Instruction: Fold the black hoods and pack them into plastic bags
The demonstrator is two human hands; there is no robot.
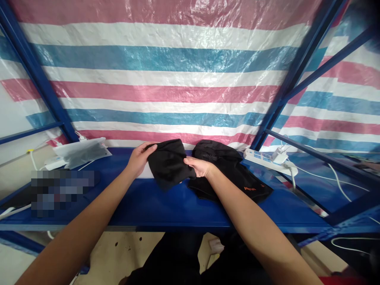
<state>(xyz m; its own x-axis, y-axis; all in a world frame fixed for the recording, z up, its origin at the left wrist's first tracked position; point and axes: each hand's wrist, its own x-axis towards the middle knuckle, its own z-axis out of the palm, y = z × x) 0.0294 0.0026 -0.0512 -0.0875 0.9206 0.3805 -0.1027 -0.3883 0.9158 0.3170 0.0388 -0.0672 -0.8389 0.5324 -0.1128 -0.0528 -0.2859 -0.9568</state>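
Note:
A folded black cloth piece is held just above the blue shelf, near its middle. My left hand grips its left edge, thumb over the top. My right hand pinches its right edge. Right behind it a second black garment with small orange lettering lies flat on the shelf, touching my right wrist.
A clear plastic bag lies at the back left, near a white plug and cable. A white power strip with a charger and cables sits at the back right. Blue frame posts and a striped tarp close the back and sides.

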